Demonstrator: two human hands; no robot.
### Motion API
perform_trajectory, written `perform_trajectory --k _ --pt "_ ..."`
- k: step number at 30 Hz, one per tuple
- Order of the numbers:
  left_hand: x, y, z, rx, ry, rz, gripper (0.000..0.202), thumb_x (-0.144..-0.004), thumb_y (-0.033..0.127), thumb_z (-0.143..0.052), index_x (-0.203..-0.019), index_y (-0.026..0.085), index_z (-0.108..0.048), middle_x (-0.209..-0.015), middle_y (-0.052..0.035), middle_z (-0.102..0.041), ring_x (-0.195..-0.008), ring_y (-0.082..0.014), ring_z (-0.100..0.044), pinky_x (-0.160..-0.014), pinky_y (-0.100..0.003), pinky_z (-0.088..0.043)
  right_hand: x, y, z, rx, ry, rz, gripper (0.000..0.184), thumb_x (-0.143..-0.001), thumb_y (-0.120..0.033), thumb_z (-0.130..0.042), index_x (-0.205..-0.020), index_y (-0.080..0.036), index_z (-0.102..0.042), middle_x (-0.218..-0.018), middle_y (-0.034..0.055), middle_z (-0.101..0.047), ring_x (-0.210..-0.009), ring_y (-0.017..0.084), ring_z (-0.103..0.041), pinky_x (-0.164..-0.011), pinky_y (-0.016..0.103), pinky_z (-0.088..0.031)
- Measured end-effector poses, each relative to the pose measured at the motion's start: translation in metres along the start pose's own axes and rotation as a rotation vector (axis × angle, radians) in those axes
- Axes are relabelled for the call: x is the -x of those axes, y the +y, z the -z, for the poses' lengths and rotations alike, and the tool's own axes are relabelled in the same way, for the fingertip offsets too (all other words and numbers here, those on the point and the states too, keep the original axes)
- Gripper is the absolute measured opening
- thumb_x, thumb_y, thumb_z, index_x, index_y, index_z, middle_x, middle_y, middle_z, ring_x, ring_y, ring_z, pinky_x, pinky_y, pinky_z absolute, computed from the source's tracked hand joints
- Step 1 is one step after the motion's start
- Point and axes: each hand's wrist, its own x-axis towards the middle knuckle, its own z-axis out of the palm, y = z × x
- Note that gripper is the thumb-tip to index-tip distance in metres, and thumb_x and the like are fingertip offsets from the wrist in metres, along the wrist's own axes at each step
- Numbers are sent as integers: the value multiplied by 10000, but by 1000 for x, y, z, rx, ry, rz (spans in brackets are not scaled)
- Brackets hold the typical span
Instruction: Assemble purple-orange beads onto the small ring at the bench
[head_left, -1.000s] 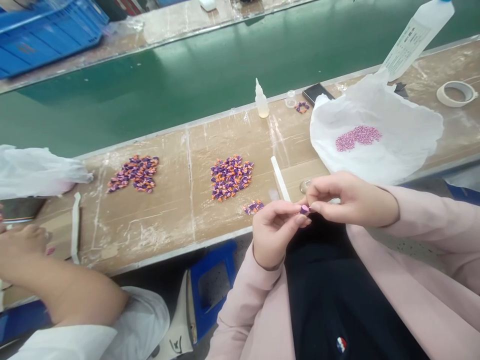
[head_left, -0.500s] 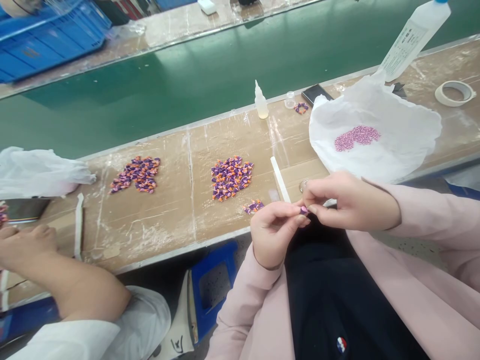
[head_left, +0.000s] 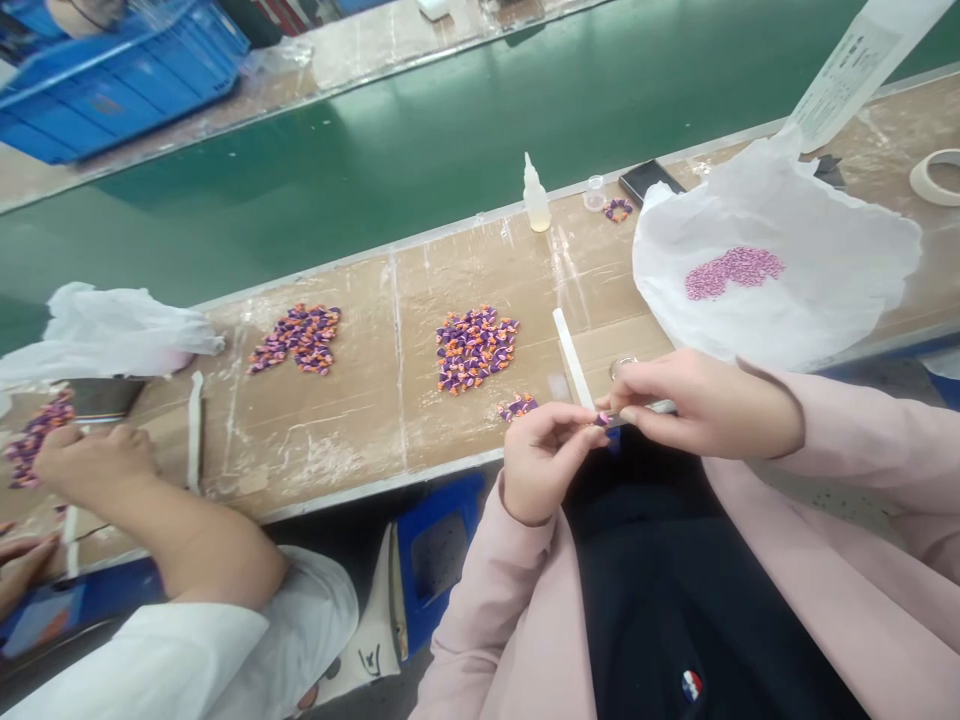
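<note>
My left hand (head_left: 544, 455) pinches a small purple-and-pink piece (head_left: 602, 419) between thumb and fingertips. From the right, my right hand (head_left: 686, 400) closes on a slim light-coloured tool (head_left: 664, 407); its back end shows past the palm and its tip is at the piece. Its exact kind cannot be made out. Close to my left hand lies a small group of purple-and-orange pieces (head_left: 517, 406). A white strip (head_left: 574, 358) is stuck to the table just beyond my fingertips, and a small round clear dish (head_left: 622, 366) is partly hidden behind my right hand.
Larger heaps of purple-and-orange pieces (head_left: 476, 348) (head_left: 298, 338) lie left. Behind stand a dropper bottle (head_left: 536, 200), a ring of pieces (head_left: 618, 210) and a phone (head_left: 649, 180). White paper (head_left: 825, 300) holds pink bits (head_left: 733, 272). A co-worker's arm (head_left: 202, 535) reaches in at left.
The view has shifted slightly, so the table's contents sit further right. My right fingers have drawn back a little from the piece, and more of the slim tool shows. The co-worker's second hand has appeared.
</note>
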Motion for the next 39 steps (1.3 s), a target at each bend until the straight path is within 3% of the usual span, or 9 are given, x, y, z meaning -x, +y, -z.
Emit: perform_trajectory --k 3,5,9,16,19,23,30,35,39 --pt "3 -6 46 -373 159 36 154 -807 295 -747 -878 159 -733 -833 -69 -767 -682 -161 -708 -624 -257 -583 9 15 11 -21 57 -89 178 -908 -295 -521 -999 -194 -636 -1002 57 -748 -895 189 -720 -777 283 -546" --pt "3 -9 77 -659 250 23 151 -809 295 -711 -866 156 -730 -793 -55 -750 -685 -164 -680 -661 -279 -565 15 26 19 -32 96 -146 197 -912 -337 -533 -1012 -212 -647 -1030 52 -751 -914 198 -724 -782 289 -565" --pt "-8 -11 109 -887 219 35 128 -792 284 -683 -819 172 -741 -715 -31 -706 -624 -154 -601 -642 -286 -512 22 38 26 9 139 -191 168 -899 -321 -540 -962 -231 -667 -955 53 -762 -837 210 -723 -711 299 -571" --pt "-52 -17 107 -1101 272 -82 67 -792 231 -667 -805 182 -711 -880 -64 -642 -851 -221 -605 -819 -360 -497 31 43 31 38 241 -232 148 -891 -299 -549 -935 -240 -678 -951 57 -761 -861 218 -716 -727 308 -562" --pt "-65 -20 108 -1283 216 -117 40 -784 209 -676 -757 188 -696 -897 -82 -624 -916 -263 -579 -871 -405 -476 37 44 37 91 275 -264 181 -895 -319 -537 -942 -240 -693 -962 52 -760 -870 218 -714 -735 316 -563" --pt "-70 -22 110 -1320 170 -138 106 -837 195 -592 -760 187 -665 -946 -130 -624 -952 -310 -535 -906 -471 -441 45 45 46 113 327 -334 187 -896 -303 -546 -949 -220 -704 -981 61 -758 -889 214 -716 -783 325 -566" --pt "-77 -27 119 -1455 87 -207 124 -849 261 -532 -771 210 -614 -1028 -147 -616 -989 -338 -511 -879 -494 -421 55 51 59 39 631 -468 119 -882 -272 -595 -934 -209 -682 -993 75 -759 -974 235 -711 -894 388 -572" --pt "-82 -25 121 -1423 62 -231 126 -832 283 -526 -731 222 -569 -1002 -152 -630 -998 -348 -536 -876 -504 -426 60 94 67 79 722 -537 112 -852 -230 -582 -900 -193 -676 -914 64 -753 -916 225 -710 -869 385 -559" --pt "-74 -5 113 -1233 135 -236 103 -847 292 -533 -793 215 -575 -901 -111 -649 -915 -300 -606 -846 -456 -468 54 147 65 386 468 -407 113 -793 -223 -585 -793 -176 -688 -859 87 -711 -821 231 -650 -793 387 -528"
